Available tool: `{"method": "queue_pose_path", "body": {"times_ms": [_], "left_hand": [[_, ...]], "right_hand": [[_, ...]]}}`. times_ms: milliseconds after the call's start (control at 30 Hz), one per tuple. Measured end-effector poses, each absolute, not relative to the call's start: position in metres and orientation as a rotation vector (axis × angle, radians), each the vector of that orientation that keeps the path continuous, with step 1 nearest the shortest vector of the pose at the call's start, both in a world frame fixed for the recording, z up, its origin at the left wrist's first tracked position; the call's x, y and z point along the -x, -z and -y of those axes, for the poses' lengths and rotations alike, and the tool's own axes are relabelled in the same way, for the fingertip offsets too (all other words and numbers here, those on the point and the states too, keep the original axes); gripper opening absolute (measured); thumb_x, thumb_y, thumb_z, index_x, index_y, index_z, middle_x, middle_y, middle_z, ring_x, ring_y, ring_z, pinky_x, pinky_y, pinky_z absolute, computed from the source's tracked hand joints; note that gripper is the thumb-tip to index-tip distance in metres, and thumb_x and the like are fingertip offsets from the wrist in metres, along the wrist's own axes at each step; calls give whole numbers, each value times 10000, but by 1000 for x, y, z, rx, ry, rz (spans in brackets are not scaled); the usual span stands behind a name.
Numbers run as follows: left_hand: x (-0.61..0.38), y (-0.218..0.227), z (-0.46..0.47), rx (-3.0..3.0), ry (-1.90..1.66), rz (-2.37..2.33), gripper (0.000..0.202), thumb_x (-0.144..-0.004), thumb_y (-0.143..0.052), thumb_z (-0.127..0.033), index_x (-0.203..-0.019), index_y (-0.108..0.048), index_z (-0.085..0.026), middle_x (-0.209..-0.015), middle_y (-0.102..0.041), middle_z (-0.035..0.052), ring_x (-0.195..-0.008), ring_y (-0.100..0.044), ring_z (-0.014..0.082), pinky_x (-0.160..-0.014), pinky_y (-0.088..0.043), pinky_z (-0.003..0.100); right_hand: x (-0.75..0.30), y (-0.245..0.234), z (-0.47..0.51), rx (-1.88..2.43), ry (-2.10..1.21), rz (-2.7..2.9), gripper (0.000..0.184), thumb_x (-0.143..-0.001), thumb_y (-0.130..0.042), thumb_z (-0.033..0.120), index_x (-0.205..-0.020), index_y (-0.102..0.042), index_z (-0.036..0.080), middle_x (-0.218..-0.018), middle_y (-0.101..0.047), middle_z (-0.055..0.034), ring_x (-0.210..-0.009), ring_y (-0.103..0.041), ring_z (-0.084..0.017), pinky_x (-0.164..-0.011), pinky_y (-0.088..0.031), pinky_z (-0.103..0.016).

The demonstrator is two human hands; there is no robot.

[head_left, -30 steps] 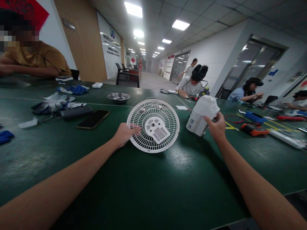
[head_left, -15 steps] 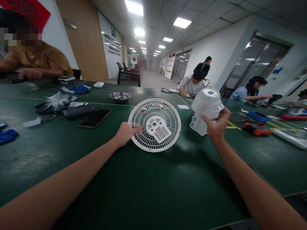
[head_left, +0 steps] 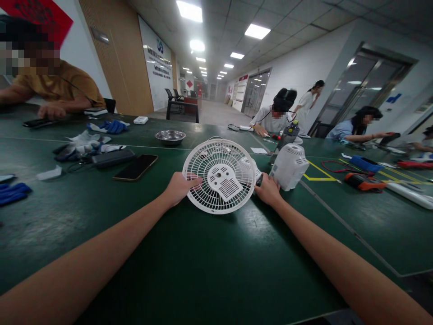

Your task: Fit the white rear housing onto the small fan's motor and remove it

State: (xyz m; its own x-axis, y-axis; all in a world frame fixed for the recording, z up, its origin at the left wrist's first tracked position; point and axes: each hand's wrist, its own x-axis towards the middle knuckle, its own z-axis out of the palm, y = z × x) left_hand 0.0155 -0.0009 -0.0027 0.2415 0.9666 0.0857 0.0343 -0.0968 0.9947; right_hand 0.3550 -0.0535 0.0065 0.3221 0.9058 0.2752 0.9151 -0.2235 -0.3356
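Observation:
A round white fan grille (head_left: 219, 175) is tilted up off the green table (head_left: 209, 262) in front of me. My left hand (head_left: 179, 187) grips its left rim, fingers curled through the bars. My right hand (head_left: 268, 190) is closed at the grille's right rim, where a small dark part shows behind it. The white fan motor housing (head_left: 290, 165) stands on the table just right of my right hand, with nothing holding it.
A black phone (head_left: 135, 166), a dark power bank (head_left: 113, 158), gloves (head_left: 81, 144) and a steel bowl (head_left: 170, 136) lie to the left and behind. Tools and red cables (head_left: 360, 178) lie at right. Other people sit around the table.
My right hand has put the motor housing down on the table and moved left to the grille's right rim. My left hand has kept its grip; the grille is tilted up more.

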Motion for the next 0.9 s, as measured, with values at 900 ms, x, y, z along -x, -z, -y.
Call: {"method": "queue_pose_path", "body": {"times_ms": [900], "left_hand": [[-20, -3, 2, -1138, -1129, -786, 741, -922, -393, -795, -959, -723, -132, -1019, -770, 167, -899, -732, 268, -738, -582, 364]], "right_hand": [[-291, -23, 100, 982, -828, 1264, 584, -896, -648, 509, -1419, -441, 354, -1259, -652, -40, -971, -670, -237, -837, -576, -423]]}}
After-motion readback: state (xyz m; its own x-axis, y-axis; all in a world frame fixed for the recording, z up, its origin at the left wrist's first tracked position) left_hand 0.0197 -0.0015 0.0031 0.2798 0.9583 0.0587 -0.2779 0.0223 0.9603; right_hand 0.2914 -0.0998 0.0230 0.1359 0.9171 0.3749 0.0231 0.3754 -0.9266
